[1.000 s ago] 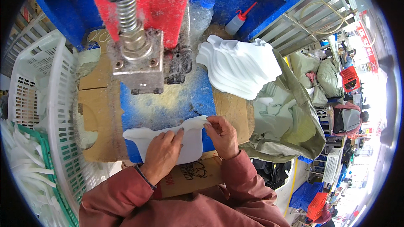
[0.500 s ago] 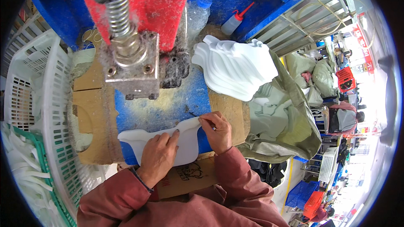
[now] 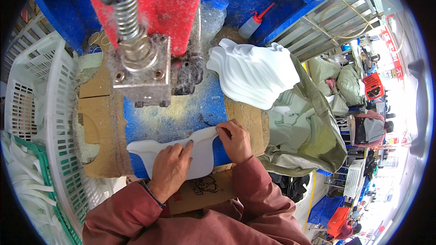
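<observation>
A thin, curved white sheet piece, foam-like, lies along the front of the blue work board. My left hand rests on its middle with the fingers stretched over it. At the piece's upper right tip, my right hand is closed, pinching that tip between thumb and fingers. Beyond my right hand stands a stack of similar white pieces, leaning in layers. The metal machine head, with a spring above it, hangs behind the piece, apart from both hands.
On the left stand a white plastic basket and a green crate with white strips. At right an open woven sack holds more white pieces. A squeeze bottle with a red spout and a clear bottle stand behind. Other people work far right.
My right hand has shifted very slightly, still pinching the tip. The left hand and the white piece stay almost in place.
</observation>
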Action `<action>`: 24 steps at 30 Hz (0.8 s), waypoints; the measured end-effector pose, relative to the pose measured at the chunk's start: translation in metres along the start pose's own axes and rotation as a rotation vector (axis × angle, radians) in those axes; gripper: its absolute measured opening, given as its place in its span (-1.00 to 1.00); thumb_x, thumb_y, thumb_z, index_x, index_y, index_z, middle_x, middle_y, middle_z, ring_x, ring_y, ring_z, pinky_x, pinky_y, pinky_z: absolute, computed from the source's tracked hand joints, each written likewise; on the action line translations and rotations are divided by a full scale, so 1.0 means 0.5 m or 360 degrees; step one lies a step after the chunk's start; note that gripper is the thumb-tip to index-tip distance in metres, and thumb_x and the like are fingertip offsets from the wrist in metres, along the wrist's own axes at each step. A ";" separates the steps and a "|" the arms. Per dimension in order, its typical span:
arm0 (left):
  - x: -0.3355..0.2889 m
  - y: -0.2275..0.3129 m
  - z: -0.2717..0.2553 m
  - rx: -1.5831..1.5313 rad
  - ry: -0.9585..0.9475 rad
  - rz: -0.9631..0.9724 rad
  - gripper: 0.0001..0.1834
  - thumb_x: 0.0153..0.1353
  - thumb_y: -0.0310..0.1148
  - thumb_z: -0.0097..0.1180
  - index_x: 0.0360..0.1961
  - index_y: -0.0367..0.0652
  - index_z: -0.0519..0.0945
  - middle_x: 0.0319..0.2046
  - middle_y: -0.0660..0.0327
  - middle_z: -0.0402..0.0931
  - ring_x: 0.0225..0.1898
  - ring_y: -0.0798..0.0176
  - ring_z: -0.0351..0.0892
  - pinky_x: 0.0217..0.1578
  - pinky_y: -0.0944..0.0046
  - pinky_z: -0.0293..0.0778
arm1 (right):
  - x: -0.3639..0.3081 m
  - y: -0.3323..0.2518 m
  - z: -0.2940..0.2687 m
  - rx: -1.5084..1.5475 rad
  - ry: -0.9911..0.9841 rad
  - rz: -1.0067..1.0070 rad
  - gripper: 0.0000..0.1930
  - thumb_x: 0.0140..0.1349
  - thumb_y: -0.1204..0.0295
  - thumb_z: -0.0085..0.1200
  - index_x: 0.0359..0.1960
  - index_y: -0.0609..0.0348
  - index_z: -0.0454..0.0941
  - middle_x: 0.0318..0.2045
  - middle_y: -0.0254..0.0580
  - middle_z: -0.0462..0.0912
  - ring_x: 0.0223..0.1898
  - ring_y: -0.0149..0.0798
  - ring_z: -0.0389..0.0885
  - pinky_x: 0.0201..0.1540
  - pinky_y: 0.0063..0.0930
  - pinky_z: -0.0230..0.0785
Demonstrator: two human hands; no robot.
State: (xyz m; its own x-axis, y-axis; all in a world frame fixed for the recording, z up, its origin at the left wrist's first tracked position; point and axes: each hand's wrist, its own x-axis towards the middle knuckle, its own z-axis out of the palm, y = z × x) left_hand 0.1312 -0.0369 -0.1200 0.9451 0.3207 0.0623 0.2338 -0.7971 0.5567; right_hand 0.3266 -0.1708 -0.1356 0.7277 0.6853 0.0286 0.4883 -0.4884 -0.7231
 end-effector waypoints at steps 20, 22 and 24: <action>0.000 -0.037 0.027 -0.0344 0.0087 -0.0016 -0.55 0.30 -0.41 0.23 0.20 -0.24 0.50 -0.27 -0.03 0.60 -0.19 -0.16 0.64 -0.13 -0.06 0.56 | 0.024 0.002 -0.013 -0.0333 -0.0160 -0.0138 -0.81 0.26 0.43 0.35 -0.20 0.22 0.61 -0.35 -0.09 0.69 -0.29 -0.09 0.73 -0.22 -0.20 0.56; -0.010 -0.052 0.015 -0.0628 0.0178 0.0001 -0.59 0.35 -0.43 0.16 0.20 -0.26 0.48 -0.20 -0.07 0.65 -0.14 -0.18 0.67 -0.12 -0.06 0.57 | 0.028 -0.009 -0.027 0.0014 -0.0250 0.0044 -0.81 0.30 0.41 0.34 -0.19 0.24 0.63 -0.33 -0.18 0.69 -0.29 -0.19 0.72 -0.22 -0.26 0.57; -0.018 -0.067 0.004 -0.0989 -0.0015 -0.0264 -0.59 0.36 -0.44 0.13 0.21 -0.26 0.48 -0.12 -0.09 0.67 -0.08 -0.20 0.67 -0.08 -0.09 0.57 | 0.032 -0.021 -0.034 0.0494 -0.0353 0.0585 -0.79 0.33 0.35 0.33 -0.18 0.25 0.66 -0.29 -0.28 0.69 -0.27 -0.30 0.69 -0.25 -0.31 0.57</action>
State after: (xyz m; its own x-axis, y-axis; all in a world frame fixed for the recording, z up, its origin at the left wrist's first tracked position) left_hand 0.1153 -0.0140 -0.1407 0.9104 0.4075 -0.0717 0.2038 -0.2910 0.9347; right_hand 0.3412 -0.1639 -0.1156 0.6883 0.6133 -0.3876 0.0304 -0.5582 -0.8292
